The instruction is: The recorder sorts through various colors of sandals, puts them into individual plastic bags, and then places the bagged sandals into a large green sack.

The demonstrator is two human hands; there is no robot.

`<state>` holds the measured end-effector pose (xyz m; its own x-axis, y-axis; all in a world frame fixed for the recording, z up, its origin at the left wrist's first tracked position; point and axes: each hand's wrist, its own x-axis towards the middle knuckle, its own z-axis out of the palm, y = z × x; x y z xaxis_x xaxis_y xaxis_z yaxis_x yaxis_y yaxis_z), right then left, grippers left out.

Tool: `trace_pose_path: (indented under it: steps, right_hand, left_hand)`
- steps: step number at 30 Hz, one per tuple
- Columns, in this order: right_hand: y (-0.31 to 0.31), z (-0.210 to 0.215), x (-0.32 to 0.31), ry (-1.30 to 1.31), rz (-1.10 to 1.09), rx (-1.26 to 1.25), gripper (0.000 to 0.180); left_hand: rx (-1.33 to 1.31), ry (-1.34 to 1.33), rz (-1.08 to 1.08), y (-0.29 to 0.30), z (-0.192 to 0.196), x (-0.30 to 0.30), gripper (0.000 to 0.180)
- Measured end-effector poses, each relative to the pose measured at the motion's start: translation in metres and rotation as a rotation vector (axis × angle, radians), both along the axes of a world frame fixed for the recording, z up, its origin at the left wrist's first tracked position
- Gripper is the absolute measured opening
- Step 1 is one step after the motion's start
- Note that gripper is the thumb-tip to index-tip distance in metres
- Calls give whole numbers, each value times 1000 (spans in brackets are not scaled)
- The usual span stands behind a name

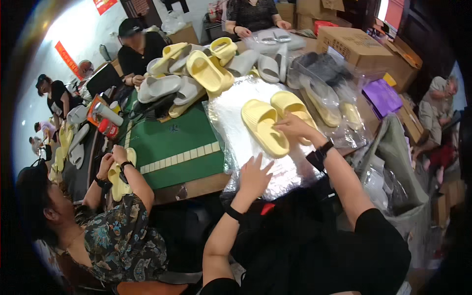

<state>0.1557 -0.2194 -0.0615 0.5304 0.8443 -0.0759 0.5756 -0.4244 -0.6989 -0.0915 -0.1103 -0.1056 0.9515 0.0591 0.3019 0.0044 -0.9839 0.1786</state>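
Two yellow slippers lie side by side, a left-hand slipper (263, 125) and a right-hand slipper (285, 102), on a stack of clear plastic bags (228, 110). My right hand (299, 128) lies over the right-hand slipper, hiding part of its footbed. Its fingers are apart, touching around the slippers' inner sides. Closer to me, my left hand (255, 178) is open with fingers spread over the bags, just below the left slipper's heel.
Loose yellow and grey slippers (164, 87) are heaped at the back left of the green table (182, 142). Bagged slippers (322, 101), a purple packet (382, 96) and a cardboard box (354, 44) stand right. At left, a co-worker (115, 236) handles a yellow slipper (120, 184).
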Motion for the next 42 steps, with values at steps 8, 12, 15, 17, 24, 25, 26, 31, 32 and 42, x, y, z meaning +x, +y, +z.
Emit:
trace_pose_path:
  steps: [8, 12, 15, 17, 24, 25, 26, 31, 32, 42]
  right_hand:
    - [8, 12, -5, -229, -234, -77, 62]
    - [-56, 71, -40, 50, -307, 311, 51]
    - [-134, 102, -60, 247, -89, 359, 37]
    - [-164, 107, -87, 422, 65, 321, 34]
    - [-153, 70, -118, -12, 123, 13, 35]
    - [-145, 61, -116, -182, 98, 28, 34]
    - [-140, 53, -117, -351, 71, 35, 34]
    - [-94, 24, -116, -545, -92, 91, 29]
    - [-69, 44, -117, -164, -120, -215, 28]
    - [-79, 60, -71, 247, 508, -140, 40]
  left_hand:
    - [-83, 192, 8, -2, 23, 16, 48]
    - [-257, 102, -25, 14, 21, 20, 48]
    - [-258, -278, -121, 17, 24, 29, 50]
    - [-281, -387, -150, 19, 30, 30, 54]
    - [-297, -414, -267, 5, 50, 22, 66]
    - [-312, -369, -276, 4, 55, 16, 66]
    - [-307, -362, -284, 0, 55, 11, 66]
    - [-422, -242, -430, -12, 53, 21, 71]
    - [-450, -178, -416, -12, 57, 14, 71]
    - [-254, 294, -542, 24, 60, 10, 51]
